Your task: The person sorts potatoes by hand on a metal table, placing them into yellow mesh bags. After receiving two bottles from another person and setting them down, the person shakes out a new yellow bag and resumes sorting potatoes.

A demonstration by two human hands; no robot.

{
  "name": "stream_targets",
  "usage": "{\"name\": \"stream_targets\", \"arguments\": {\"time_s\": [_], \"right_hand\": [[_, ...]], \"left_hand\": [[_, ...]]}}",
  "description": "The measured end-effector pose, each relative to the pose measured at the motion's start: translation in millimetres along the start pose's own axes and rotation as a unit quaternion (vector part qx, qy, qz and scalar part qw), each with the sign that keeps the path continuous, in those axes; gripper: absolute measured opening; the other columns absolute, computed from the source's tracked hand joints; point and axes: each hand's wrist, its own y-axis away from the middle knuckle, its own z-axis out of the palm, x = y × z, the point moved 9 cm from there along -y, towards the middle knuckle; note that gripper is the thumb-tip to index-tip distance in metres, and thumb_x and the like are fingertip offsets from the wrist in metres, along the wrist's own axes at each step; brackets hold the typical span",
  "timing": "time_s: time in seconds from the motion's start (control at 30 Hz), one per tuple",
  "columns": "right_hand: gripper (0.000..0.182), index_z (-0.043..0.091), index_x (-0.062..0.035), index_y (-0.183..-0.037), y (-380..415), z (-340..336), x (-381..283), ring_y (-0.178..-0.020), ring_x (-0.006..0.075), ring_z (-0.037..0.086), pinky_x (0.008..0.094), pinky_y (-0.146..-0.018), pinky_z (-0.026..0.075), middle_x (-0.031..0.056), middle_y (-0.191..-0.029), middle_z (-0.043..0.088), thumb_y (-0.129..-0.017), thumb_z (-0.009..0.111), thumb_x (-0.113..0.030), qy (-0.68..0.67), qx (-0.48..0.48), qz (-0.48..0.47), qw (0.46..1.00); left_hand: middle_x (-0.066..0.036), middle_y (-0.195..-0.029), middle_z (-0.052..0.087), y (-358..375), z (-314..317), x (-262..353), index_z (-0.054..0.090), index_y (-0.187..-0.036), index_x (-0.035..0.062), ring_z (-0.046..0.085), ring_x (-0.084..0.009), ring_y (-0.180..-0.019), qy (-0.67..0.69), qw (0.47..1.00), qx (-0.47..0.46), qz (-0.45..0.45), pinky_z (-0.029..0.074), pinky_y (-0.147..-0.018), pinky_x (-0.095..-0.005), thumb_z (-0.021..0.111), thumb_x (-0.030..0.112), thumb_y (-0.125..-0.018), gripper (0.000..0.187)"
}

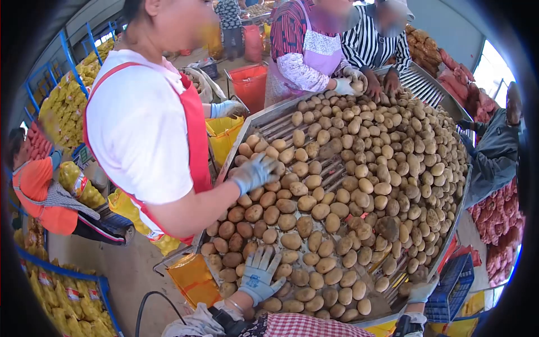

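My left hand (261, 275), in a pale grey-blue work glove, lies over the near left of a heap of potatoes (314, 230). Its fingers are stretched out and spread on the potatoes, with nothing gripped. At the near right corner of the sorting table, my right hand (421, 292) wears a similar glove and is beside the potatoes at the rim. Its fingers are largely hidden, so I cannot tell what it holds. The potatoes rest on a slatted metal table (278, 132), piled thickest toward the far right and spread thinner toward the left.
A co-worker in a red apron (196, 135) reaches a gloved hand (255, 173) onto the potatoes at left. Two others work at the far end; a dark sleeve (497, 154) is at right. Yellow bags (224, 137), an orange bin (249, 87) and a blue crate (452, 286) stand around the table.
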Motion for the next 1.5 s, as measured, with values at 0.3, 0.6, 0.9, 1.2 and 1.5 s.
{"name": "stream_targets", "arguments": {"time_s": [0.3,0.6,0.9,1.2,1.5], "right_hand": [[0.063,0.057,-0.0067,-0.113,-10,-203,-123,-0.064,0.0164,0.057,0.0263,-0.056,0.048,0.0066,-0.086,0.064,-0.085,0.048,-0.063,0.121,0.356,-0.124,0.918],[0.062,0.056,-0.0054,-0.113,-12,-254,-125,-0.061,0.016,0.056,0.026,-0.052,0.046,0.0058,-0.084,0.062,-0.086,0.049,-0.061,0.205,0.369,-0.104,0.9],[0.055,0.057,-0.0058,-0.111,-16,-127,-55,-0.057,0.013,0.053,0.0237,-0.047,0.043,0.0036,-0.078,0.061,-0.088,0.05,-0.055,0.204,0.233,0.001,0.951],[0.059,0.026,-0.0055,-0.147,64,205,-18,-0.122,0.0227,0.045,0.0334,-0.102,0.037,0.0154,-0.142,0.039,-0.094,0.052,-0.014,0.455,-0.253,-0.378,0.765],[0.058,0.045,0.0002,-0.131,167,227,88,-0.123,0.0407,0.045,0.0483,-0.105,0.034,0.0205,-0.129,0.051,-0.077,0.061,-0.013,0.575,-0.383,-0.51,0.512]], "left_hand": [[-0.023,-0.143,0.035,4,9,-18,0.051,-0.132,0.0108,0.034,-0.0425,-0.129,-0.026,0.998,0.026,-0.053,0.022,-0.106,-0.0592,0.056,0.043,-0.081,0.06],[-0.015,-0.123,0.053,3,14,-17,0.052,-0.126,0.0116,0.052,-0.0355,-0.11,-0.012,0.998,-0.008,-0.063,0.039,-0.091,-0.0522,0.055,0.044,-0.084,0.053],[-0.02,-0.133,0.044,0,0,-12,0.05,-0.128,0.0102,0.043,-0.0412,-0.118,-0.06,0.995,0.07,-0.024,0.03,-0.099,-0.058,0.057,0.042,-0.08,0.059],[-0.023,-0.14,0.038,-1,1,-14,0.048,-0.132,0.0093,0.037,-0.0442,-0.126,-0.034,0.998,0.041,-0.037,0.026,-0.104,-0.0593,0.057,0.042,-0.08,0.062],[-0.022,-0.14,0.038,-1,0,-13,0.051,-0.13,0.0101,0.038,-0.0422,-0.126,-0.058,0.997,0.039,-0.037,0.027,-0.105,-0.0572,0.056,0.045,-0.081,0.061]]}}
